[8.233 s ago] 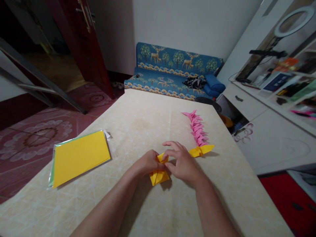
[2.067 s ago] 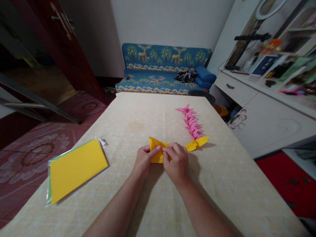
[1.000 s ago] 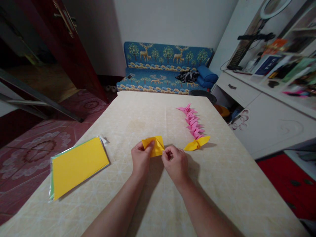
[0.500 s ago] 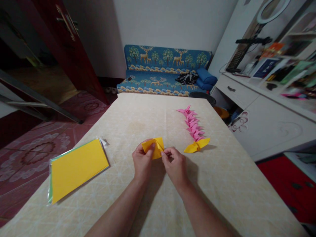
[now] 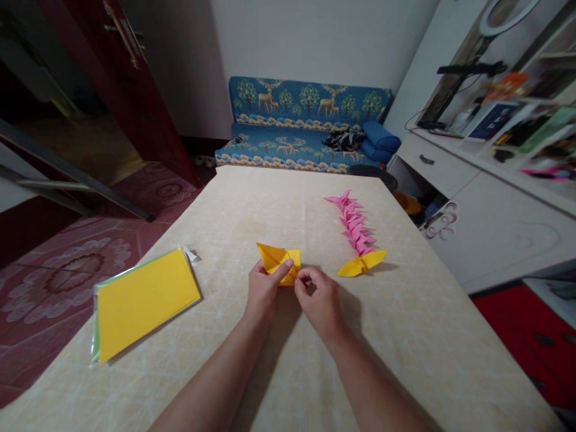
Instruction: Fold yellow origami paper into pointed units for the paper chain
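Observation:
Between my hands, just above the middle of the table, is a partly folded piece of yellow origami paper point(image 5: 270, 257), with one flap standing up at the left. My left hand point(image 5: 265, 287) grips it from the left, thumb pressed on top of the folds. At its lower right corner, my right hand point(image 5: 318, 295) pinches the paper between thumb and fingertips. A finished-looking yellow paper crane point(image 5: 362, 264) with spread wings lies to the right, touching the near end of a row of pink paper cranes point(image 5: 353, 223).
A stack of yellow paper point(image 5: 146, 303) in a clear sleeve, with green showing at its edge, lies on the left of the patterned table point(image 5: 234, 210). Behind are a blue sofa point(image 5: 270, 141) and, at right, a white cabinet point(image 5: 486, 222).
The left flap of the yellow paper has opened upward into a point. My left thumb has shifted right across the folds, while my right hand keeps its pinch. The view has tilted slightly.

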A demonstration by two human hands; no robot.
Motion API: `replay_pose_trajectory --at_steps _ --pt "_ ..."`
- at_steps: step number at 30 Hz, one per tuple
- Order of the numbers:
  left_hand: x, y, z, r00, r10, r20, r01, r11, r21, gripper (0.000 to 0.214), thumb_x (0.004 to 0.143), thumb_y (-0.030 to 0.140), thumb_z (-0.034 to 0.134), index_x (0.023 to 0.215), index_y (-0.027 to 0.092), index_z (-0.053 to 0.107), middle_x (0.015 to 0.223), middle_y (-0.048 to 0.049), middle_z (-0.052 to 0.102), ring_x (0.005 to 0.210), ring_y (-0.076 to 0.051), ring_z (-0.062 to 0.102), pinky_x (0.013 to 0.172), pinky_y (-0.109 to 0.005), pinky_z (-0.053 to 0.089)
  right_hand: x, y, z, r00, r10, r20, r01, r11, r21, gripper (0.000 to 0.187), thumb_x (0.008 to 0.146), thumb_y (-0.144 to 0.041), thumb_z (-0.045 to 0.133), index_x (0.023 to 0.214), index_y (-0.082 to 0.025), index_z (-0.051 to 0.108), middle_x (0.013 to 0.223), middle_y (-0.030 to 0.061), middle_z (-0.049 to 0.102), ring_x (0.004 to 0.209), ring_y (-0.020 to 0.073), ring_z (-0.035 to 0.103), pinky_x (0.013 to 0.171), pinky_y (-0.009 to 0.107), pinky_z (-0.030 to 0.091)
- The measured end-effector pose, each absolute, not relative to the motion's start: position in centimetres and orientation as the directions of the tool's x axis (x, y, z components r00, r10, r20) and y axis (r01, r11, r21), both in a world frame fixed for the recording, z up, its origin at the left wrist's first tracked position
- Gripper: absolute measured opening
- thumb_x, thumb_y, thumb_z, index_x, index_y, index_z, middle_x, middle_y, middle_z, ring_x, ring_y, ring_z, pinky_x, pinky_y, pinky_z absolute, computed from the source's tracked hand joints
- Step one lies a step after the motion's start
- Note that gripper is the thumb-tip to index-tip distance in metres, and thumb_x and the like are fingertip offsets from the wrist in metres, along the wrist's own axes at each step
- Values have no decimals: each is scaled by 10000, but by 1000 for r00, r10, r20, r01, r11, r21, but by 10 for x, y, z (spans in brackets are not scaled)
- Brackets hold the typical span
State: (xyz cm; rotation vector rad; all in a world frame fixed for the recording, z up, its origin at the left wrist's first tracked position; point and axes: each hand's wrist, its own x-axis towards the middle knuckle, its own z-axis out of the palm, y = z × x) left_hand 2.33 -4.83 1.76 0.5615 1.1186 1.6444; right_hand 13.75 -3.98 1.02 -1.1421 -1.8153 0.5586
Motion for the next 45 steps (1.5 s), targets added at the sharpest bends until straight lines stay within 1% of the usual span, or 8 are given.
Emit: replay_pose_trajectory --at_steps 10,15,20,24,28,35,39,45 --pt "20 -46 15 -429 881 -198 -512 -57 857 360 564 247 786 866 104 651 790 -60 682 644 -143 614 642 -262 472 138 -44 11 -176 893 413 465 446 -765 88 793 -150 501 807 -188 580 716 16 629 646 138 593 620 220 463" --pt "24 -46 12 -427 892 -150 -477 -81 875 379 583 254 773 915 115 655 852 -71 691 704 -159 630 683 -272 475 138 -42 10 -135 904 406 513 414 -752 60 805 -191 508 788 -198 565 691 9 623 613 135 589 601 215 454" --pt "27 -48 13 -365 920 -144 -483 -55 874 448 571 267 771 977 119 649 891 -94 698 726 -186 649 690 -296 484 140 -39 9 -111 902 417 554 404 -728 53 819 -206 500 800 -207 550 692 15 625 614 145 594 586 220 449" --pt "26 -48 15 -333 928 -165 -495 -24 868 444 560 259 766 964 119 647 894 -102 699 724 -198 654 686 -310 490 141 -38 9 -112 889 445 614 414 -672 50 812 -196 516 814 -208 565 707 17 631 617 145 586 584 225 440" --pt "25 -47 13 -330 929 -167 -474 -10 881 424 543 247 774 929 121 652 882 -92 698 719 -191 649 700 -308 483 142 -37 13 -116 861 495 643 445 -624 30 788 -173 550 796 -198 564 775 30 624 703 157 581 669 254 442" --pt "29 -47 10 -399 905 -147 -451 -54 891 378 549 232 784 875 99 646 834 -85 685 676 -160 622 660 -280 469 143 -38 17 -134 792 595 678 512 -528 42 774 -162 598 799 -196 597 816 38 612 826 183 558 779 310 408" --pt "30 -46 12 -453 875 -173 -452 -58 890 380 537 219 786 867 100 639 815 -75 683 658 -152 618 642 -267 467 143 -39 18 -170 765 621 710 532 -461 39 799 -179 594 779 -205 616 805 38 608 825 180 548 793 326 381" --pt "29 -45 8 -477 860 -184 -452 -61 890 356 548 241 771 849 107 639 788 -62 679 635 -150 615 630 -268 459 142 -41 20 -262 731 630 726 580 -370 105 853 -179 542 793 -207 624 766 27 608 803 169 540 830 347 351"
